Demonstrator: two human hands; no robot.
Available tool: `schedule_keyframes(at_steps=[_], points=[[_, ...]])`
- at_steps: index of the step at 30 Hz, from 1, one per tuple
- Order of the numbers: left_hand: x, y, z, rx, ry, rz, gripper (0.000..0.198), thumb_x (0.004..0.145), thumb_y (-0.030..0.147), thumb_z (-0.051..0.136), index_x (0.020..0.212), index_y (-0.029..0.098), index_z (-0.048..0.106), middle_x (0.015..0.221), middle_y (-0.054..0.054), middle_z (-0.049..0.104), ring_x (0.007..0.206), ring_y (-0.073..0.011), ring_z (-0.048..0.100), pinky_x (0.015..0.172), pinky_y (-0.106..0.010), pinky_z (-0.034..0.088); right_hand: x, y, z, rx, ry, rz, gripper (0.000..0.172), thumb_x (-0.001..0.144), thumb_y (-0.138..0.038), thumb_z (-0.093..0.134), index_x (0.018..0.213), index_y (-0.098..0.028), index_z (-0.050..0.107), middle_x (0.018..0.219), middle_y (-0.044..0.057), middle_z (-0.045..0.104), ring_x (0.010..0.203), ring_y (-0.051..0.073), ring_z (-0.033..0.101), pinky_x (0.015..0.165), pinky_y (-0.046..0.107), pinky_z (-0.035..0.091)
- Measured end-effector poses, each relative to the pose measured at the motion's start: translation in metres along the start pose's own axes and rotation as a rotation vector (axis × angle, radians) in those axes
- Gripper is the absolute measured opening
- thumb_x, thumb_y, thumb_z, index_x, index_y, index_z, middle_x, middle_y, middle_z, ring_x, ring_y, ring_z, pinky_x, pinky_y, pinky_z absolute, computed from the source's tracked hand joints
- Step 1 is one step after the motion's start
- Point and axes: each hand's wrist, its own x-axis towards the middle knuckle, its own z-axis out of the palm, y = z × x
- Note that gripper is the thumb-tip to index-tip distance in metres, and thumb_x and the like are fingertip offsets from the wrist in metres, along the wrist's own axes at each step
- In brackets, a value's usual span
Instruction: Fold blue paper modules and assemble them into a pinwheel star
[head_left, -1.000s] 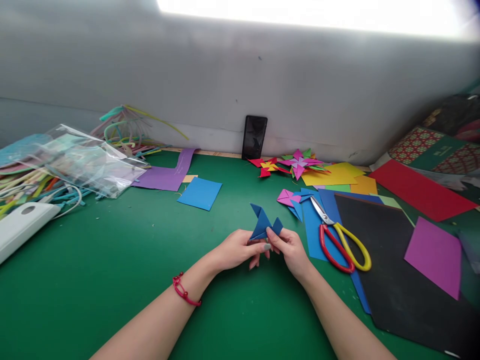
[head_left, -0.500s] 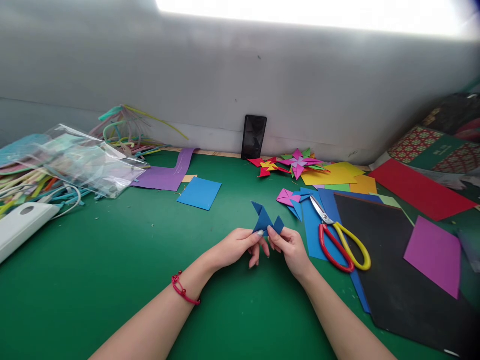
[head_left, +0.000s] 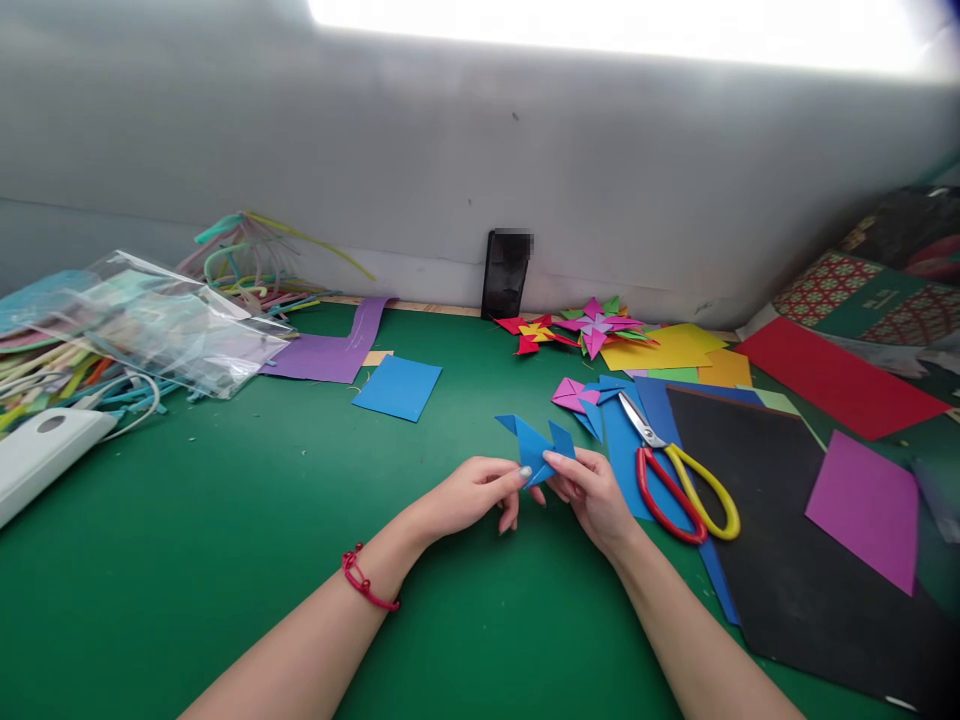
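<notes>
Between my two hands is a folded piece of blue origami paper (head_left: 534, 450) with pointed flaps standing out to the left and upper right. My left hand (head_left: 480, 492) pinches its lower left edge between thumb and fingers. On the other side, my right hand (head_left: 596, 495) grips it with the thumb on top. Fingertips cover part of the lower folds. A flat blue paper square (head_left: 399, 388) lies beyond my left hand. Just past my right hand are a pink folded paper piece (head_left: 574, 394) and scissors (head_left: 679, 478) with one red and one yellow handle.
A phone (head_left: 507, 274) leans on the wall, beside folded paper stars (head_left: 595, 328). Yellow sheets (head_left: 660, 347), a red sheet (head_left: 832, 375), a purple sheet (head_left: 866, 510) and a black board (head_left: 802, 540) lie right. Plastic bags (head_left: 180, 325) and a white power bank (head_left: 49, 455) lie left.
The blue folded paper has turned in my fingers and now catches more light. My right hand has shifted slightly right, while my left hand stays nearly in place.
</notes>
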Motion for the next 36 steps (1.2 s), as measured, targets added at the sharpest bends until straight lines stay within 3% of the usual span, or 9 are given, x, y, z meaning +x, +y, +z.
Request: schedule_keyframes(at_steps=[10, 19, 27, 36], points=[[0.0004, -0.0041, -0.0018, -0.071, -0.029, -0.038, 0.031, 0.085, 0.034, 0.041, 0.083, 0.011, 0.062, 0.041, 0.004, 0.045, 0.050, -0.0102, 0.051, 0.062, -0.023, 0.044, 0.0008, -0.0046, -0.0011, 0.046, -0.072, 0.019, 0.044, 0.080, -0.025, 0.055, 0.043, -0.018, 0.033, 0.041, -0.006, 0.026, 0.043, 0.009, 0.032, 0.046, 0.026, 0.024], [0.0005, -0.0056, -0.0022, -0.093, -0.026, -0.058, 0.029, 0.082, 0.035, 0.046, 0.079, 0.011, 0.061, 0.041, 0.005, 0.045, 0.047, -0.0091, 0.051, 0.060, -0.022, 0.045, 0.0013, -0.0010, 0.0004, -0.052, -0.018, -0.009, 0.044, 0.081, -0.031, 0.053, 0.043, -0.019, 0.035, 0.039, -0.006, 0.027, 0.042, 0.009, 0.034, 0.045, 0.025, 0.026], [-0.0001, -0.0030, -0.0019, -0.065, -0.007, -0.077, 0.028, 0.081, 0.035, 0.048, 0.077, 0.011, 0.061, 0.041, 0.005, 0.046, 0.046, -0.0092, 0.050, 0.058, -0.022, 0.045, 0.0001, -0.0028, 0.0050, -0.293, 0.027, -0.077, 0.037, 0.083, -0.039, 0.049, 0.053, -0.018, 0.047, 0.046, -0.003, 0.044, 0.047, 0.011, 0.040, 0.050, 0.024, 0.031], [0.0005, -0.0049, -0.0019, -0.085, -0.013, -0.054, 0.026, 0.081, 0.032, 0.048, 0.079, 0.011, 0.061, 0.041, 0.004, 0.047, 0.044, -0.0089, 0.049, 0.057, -0.023, 0.045, -0.0002, -0.0055, 0.0069, -0.345, 0.017, -0.118, 0.030, 0.082, -0.038, 0.049, 0.061, -0.017, 0.052, 0.053, -0.002, 0.049, 0.052, 0.012, 0.046, 0.053, 0.024, 0.036]])
